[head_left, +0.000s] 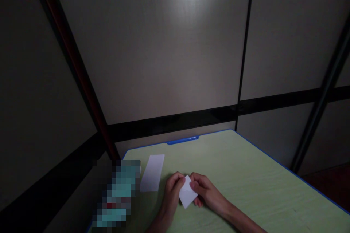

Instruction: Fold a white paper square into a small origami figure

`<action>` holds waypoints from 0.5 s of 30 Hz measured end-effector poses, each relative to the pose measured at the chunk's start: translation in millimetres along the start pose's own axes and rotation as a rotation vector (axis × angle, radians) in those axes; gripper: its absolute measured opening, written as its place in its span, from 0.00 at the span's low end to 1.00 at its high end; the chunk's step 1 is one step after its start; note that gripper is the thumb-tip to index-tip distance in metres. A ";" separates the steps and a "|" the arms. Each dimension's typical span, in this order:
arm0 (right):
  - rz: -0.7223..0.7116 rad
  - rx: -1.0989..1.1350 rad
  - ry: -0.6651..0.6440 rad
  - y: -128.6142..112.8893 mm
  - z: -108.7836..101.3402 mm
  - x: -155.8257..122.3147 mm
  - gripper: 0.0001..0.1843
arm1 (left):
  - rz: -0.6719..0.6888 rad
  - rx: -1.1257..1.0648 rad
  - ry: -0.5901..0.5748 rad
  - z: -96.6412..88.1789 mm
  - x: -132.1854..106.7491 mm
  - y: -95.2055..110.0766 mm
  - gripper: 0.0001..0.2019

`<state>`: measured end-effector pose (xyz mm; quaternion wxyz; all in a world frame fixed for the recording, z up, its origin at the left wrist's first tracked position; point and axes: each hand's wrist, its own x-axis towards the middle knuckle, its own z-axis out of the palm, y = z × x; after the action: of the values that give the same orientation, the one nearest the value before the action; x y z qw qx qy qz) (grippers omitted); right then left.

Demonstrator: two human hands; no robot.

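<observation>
A small folded piece of white paper (187,194) is held up between my two hands over the light green table. Its shape is roughly a diamond, with one corner pointing down toward me. My left hand (174,186) pinches its left edge, thumb on top. My right hand (201,186) grips the upper right side, thumb lying across the paper and fingers curled behind it. The fingers under the paper are partly hidden. Left of my hands, a flat white paper strip (152,173) lies on the table.
The light green table (246,174) has a blue rim and a blue handle (182,140) at its far edge. A blurred-out teal object (120,189) is at the table's left side. Grey panelled cabinet doors (175,51) with dark strips stand close behind.
</observation>
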<state>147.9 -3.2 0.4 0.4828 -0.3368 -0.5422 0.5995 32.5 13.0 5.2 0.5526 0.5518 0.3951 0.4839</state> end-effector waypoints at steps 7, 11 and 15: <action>0.011 0.012 -0.050 0.7 -4.3 -2.1 0.18 | -0.049 -0.060 -0.119 -2.0 1.6 -0.7 0.09; 0.016 0.042 -0.038 0.5 -3.3 -2.4 0.17 | -0.070 -0.123 -0.168 -5.8 3.3 -1.2 0.07; -0.008 -0.008 0.026 -0.4 -2.2 -2.9 0.17 | -0.046 -0.151 -0.163 -7.4 5.3 -2.2 0.06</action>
<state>151.0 -5.2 0.0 0.4910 -0.3444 -0.5397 0.5908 26.7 20.1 2.9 0.6336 0.5369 0.3240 0.4531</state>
